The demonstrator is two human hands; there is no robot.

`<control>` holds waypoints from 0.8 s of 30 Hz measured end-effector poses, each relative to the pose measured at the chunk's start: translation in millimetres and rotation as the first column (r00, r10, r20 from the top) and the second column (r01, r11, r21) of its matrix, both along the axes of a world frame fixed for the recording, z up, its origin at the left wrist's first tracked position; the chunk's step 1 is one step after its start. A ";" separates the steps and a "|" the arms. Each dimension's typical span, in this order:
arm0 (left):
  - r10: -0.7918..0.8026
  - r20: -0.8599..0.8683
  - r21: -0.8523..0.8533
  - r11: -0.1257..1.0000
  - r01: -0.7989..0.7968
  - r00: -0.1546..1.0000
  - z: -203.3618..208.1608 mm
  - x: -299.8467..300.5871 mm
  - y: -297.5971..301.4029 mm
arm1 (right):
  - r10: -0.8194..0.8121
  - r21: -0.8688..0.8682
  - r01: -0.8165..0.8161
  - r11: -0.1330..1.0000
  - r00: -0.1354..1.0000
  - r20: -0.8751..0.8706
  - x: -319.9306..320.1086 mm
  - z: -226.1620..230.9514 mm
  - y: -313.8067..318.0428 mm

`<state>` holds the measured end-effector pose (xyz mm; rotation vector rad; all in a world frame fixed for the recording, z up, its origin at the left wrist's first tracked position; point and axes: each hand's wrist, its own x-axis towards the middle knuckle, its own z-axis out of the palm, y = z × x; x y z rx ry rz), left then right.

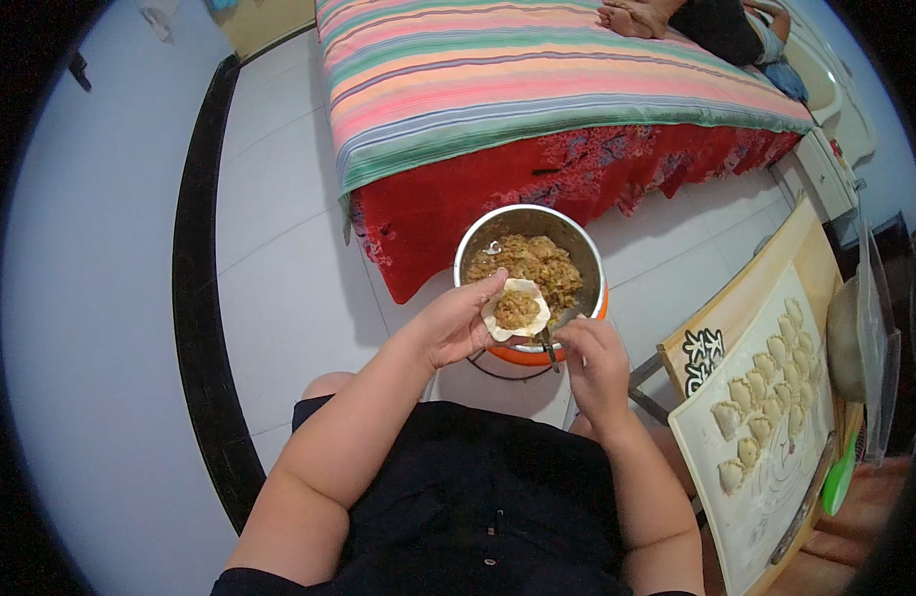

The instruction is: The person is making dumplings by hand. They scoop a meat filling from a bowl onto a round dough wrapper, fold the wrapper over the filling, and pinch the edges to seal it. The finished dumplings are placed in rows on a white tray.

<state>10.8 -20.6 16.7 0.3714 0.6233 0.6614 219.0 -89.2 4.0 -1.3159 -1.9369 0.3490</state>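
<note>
My left hand (pixel 461 328) is over the near left side of a steel bowl, its fingers curled under a round dumpling wrapper (pixel 502 332). A mound of chopped filling (pixel 518 309) sits in the middle of the wrapper, which lies open and unfolded. Beyond it the steel bowl (pixel 465 246) holds much more of the same filling (pixel 552 260). At the bowl's near right rim, the fingertips of my right hand (pixel 594 360) are pinched at the dark handle of a spoon (pixel 551 355). The spoon's other end is hard to make out.
The bowl rests on an orange support (pixel 515 356). To my right, a white board (pixel 701 422) on a wooden table (pixel 821 260) carries several folded dumplings (pixel 761 429), a rolling pin (pixel 804 500) and a green-handled tool (pixel 839 482). Ahead stands a bed (pixel 567 84) with a person's feet (pixel 634 18) on it.
</note>
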 end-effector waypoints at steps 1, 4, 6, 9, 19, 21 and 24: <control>-0.002 0.006 0.005 1.000 0.002 1.000 -0.4 1.7 -0.2 | -0.044 0.000 0.044 0.999 0.999 -0.021 1.0 -4.4 3.4; 0.059 -0.028 -0.004 0.998 -0.059 0.998 -2.9 4.8 2.7 | -0.355 -0.499 0.076 0.863 0.793 -0.495 8.1 -15.6 15.3; 0.097 -0.006 -0.009 0.995 -0.097 0.995 -7.1 3.4 5.1 | -0.529 -0.644 0.011 0.765 0.581 -0.619 15.0 -15.5 18.9; 0.113 0.050 -0.003 0.994 -0.113 0.992 -15.1 -2.1 8.8 | -0.646 -0.703 -0.163 0.692 0.295 -0.704 22.6 -17.4 19.0; 0.148 0.031 -0.018 0.989 -0.148 0.988 -12.5 -1.4 5.5 | -0.673 -0.550 -0.453 0.701 -0.166 -0.721 35.2 -14.7 23.9; 0.136 0.042 -0.005 0.991 -0.136 0.990 -8.0 -3.9 6.7 | -0.643 -0.525 -0.436 0.731 -0.182 -0.744 41.7 -21.4 20.1; 0.132 0.062 0.006 0.991 -0.132 0.989 -8.7 -4.7 7.2 | -0.574 -0.465 -0.394 0.793 -0.226 -0.787 55.2 -29.6 16.4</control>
